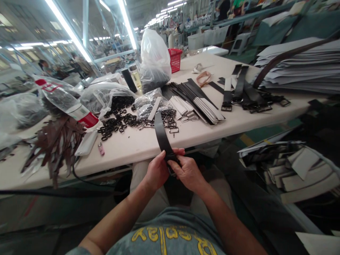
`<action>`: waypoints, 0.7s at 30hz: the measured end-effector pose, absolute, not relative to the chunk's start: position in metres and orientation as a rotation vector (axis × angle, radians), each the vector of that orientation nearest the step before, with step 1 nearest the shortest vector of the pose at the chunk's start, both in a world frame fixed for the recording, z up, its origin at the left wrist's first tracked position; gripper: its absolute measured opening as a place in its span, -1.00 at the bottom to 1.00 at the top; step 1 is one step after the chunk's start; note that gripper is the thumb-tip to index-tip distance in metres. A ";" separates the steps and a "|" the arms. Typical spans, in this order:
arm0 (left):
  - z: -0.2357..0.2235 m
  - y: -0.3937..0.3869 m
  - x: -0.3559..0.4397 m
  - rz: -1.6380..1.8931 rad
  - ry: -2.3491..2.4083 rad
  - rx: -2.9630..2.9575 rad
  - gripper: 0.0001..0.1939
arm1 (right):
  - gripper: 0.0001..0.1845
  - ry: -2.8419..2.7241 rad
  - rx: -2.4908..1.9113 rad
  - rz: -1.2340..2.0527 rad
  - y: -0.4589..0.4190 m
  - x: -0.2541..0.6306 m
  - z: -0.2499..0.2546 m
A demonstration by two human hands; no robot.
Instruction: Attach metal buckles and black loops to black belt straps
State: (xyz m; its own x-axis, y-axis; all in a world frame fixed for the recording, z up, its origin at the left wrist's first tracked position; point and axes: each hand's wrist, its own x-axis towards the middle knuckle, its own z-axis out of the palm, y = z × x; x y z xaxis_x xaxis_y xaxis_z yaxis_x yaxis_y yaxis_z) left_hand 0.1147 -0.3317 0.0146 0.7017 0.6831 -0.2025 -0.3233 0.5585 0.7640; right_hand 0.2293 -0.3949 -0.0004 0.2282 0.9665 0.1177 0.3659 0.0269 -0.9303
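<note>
Both my hands close around the lower end of a black leather strap just off the table's front edge. My left hand pinches it from the left, and my right hand grips it from the right. Part of a dark metal buckle shows between the hands; the fingers cover the rest. The strap's other end curves up over the table, near a pile of metal buckles. Several black loops lie left of these. A stack of strap pieces with pale undersides lies to the right.
Buckled straps lie on the table at the right, beside stacked sheets. Brown strips, a plastic bottle and a pink lighter are at the left. A stuffed plastic bag and red basket stand behind.
</note>
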 end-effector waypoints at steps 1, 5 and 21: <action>0.014 -0.332 0.115 0.642 0.521 0.774 -0.61 | -0.67 -1.286 -1.510 0.793 -0.395 0.229 -0.001; 0.009 -0.338 0.111 0.699 0.518 0.791 -0.63 | -0.69 -1.228 -1.488 0.836 -0.398 0.226 -0.002; 0.002 -0.345 0.098 0.629 0.463 0.844 -0.50 | -0.38 -0.926 -1.195 1.195 -0.398 0.217 0.003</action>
